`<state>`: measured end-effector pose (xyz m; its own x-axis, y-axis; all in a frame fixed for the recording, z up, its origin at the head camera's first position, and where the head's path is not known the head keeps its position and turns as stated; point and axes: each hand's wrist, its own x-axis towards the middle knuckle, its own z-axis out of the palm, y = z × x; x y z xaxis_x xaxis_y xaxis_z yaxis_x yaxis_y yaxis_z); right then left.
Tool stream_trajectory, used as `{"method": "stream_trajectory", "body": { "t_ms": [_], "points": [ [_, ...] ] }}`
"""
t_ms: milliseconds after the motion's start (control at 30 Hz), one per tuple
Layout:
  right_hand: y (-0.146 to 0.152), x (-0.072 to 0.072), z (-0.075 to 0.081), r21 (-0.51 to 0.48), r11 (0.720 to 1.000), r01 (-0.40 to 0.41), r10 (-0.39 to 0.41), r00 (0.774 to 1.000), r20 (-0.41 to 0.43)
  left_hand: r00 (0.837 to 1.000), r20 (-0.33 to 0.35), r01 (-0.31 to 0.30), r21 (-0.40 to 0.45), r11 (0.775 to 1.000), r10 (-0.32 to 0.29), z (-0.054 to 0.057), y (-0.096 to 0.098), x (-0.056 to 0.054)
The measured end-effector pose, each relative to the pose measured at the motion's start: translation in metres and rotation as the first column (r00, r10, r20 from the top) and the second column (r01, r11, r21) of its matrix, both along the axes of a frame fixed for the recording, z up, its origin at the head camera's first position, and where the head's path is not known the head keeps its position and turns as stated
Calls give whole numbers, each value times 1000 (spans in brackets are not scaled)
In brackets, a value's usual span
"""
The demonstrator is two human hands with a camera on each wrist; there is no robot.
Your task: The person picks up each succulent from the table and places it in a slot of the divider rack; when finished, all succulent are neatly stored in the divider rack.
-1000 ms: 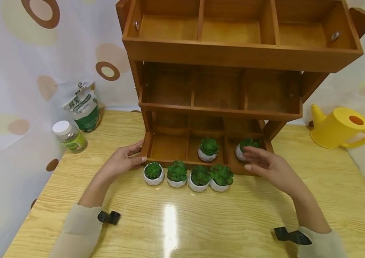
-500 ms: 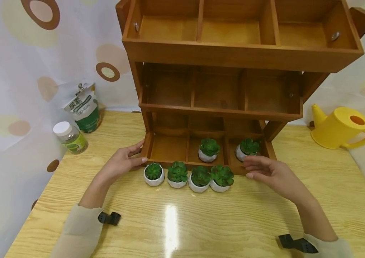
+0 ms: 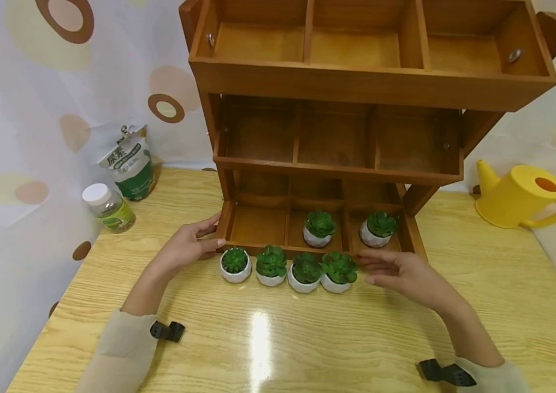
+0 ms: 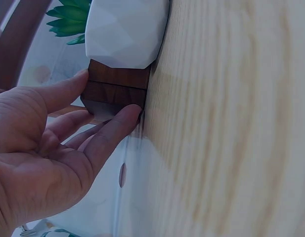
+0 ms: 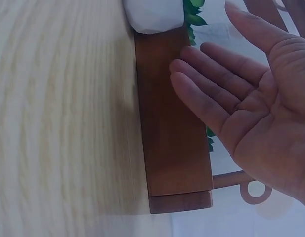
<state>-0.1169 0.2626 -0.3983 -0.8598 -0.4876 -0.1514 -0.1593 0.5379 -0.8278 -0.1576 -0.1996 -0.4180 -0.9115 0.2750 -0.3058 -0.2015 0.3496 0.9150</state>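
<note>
My left hand holds the left front corner of a brown wooden plant stand, at its bottom tier; in the left wrist view the thumb and fingers lie around that corner. The right hand, fingers extended and holding nothing, is at the bottom tier's front board, just right of a row of several succulents in white faceted pots. The row's rightmost succulent is nearest to it. Inside the bottom tier, one succulent occupies the middle compartment and another the right one.
A yellow watering can stands at the right on the wooden table. Toward the back left are a white-lidded jar and a green-and-white pouch. The stand's two upper tiers overhang the bottom one.
My right hand has moved from beside the right compartment's succulent, down and slightly left, to the front board. The left hand keeps its place at the corner.
</note>
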Motion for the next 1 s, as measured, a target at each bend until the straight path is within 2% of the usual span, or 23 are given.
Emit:
{"method": "stream_trajectory", "body": {
  "t_ms": [700,1000],
  "points": [
    [-18,2,-11,44,999,-17,16,1000,25,1000,3,13,21,1000,-13,-3,-1,0],
    [-21,2,-9,92,996,-7,8,1000,-10,1000,-8,18,24,1000,-17,-3,-1,-1]
  ]
}}
